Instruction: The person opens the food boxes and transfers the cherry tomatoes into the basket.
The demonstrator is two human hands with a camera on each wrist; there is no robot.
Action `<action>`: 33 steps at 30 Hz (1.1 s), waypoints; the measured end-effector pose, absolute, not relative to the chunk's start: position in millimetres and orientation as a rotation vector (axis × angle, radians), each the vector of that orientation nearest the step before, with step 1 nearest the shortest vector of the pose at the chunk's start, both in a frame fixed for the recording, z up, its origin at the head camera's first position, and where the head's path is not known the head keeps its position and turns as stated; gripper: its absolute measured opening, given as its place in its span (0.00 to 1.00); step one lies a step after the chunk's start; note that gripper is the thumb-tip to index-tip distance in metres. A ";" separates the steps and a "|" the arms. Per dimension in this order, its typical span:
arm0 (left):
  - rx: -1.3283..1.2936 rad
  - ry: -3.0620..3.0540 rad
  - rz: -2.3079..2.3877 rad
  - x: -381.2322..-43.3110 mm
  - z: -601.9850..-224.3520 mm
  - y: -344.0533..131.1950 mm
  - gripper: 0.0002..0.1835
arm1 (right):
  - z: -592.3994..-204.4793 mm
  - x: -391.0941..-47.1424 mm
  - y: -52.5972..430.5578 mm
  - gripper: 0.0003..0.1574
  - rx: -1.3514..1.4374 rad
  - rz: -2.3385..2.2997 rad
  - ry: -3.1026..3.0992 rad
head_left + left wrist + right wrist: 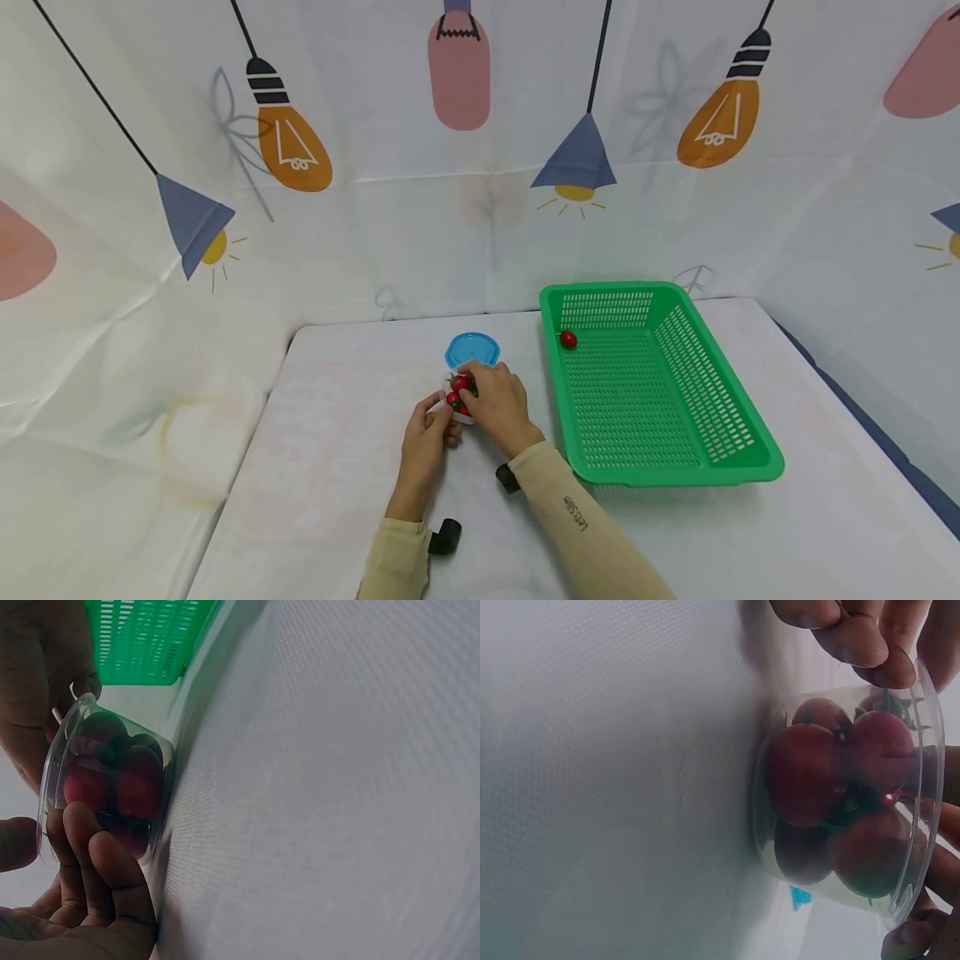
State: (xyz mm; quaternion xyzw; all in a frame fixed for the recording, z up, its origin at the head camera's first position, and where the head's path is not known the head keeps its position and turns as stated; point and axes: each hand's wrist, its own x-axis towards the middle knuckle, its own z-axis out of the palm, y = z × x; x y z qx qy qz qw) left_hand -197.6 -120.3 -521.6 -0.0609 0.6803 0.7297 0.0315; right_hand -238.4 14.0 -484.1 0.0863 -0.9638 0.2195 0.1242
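Note:
A clear plastic tub (832, 889) filled with several red cherry tomatoes (806, 772) stands on the white table. My left hand (423, 446) steadies it at the near left, thumb by the rim and curled fingers against its side, as the left wrist view (112, 900) shows. From the right, my right hand (501, 408) reaches over the opening. Its thumb and forefinger lie around a tomato (460, 382) at the top of the tub, while another fingertip is at the rim. The palm hides part of the contents. Just behind the tub lies a blue round lid (472, 348).
To the right stands a green slotted basket (558, 400), with one cherry tomato (568, 339) in its far left corner. A patterned white cloth (420, 233) hangs behind the table. The white table top (322, 467) stretches left of my hands.

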 end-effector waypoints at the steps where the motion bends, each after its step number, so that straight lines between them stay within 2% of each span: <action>1: -0.187 2.096 2.249 -197.5 -521.7 -120.1 0.27 | -484.1 -238.5 14.0 0.18 0.258 0.636 -2.812; 19: -0.222 2.113 2.253 -198.4 -524.1 -117.6 0.24 | -480.6 -240.6 13.7 0.17 0.321 0.542 -2.879; 33: -0.214 2.097 2.263 -197.4 -521.9 -117.8 0.26 | -480.5 -241.7 13.4 0.18 0.336 0.500 -2.921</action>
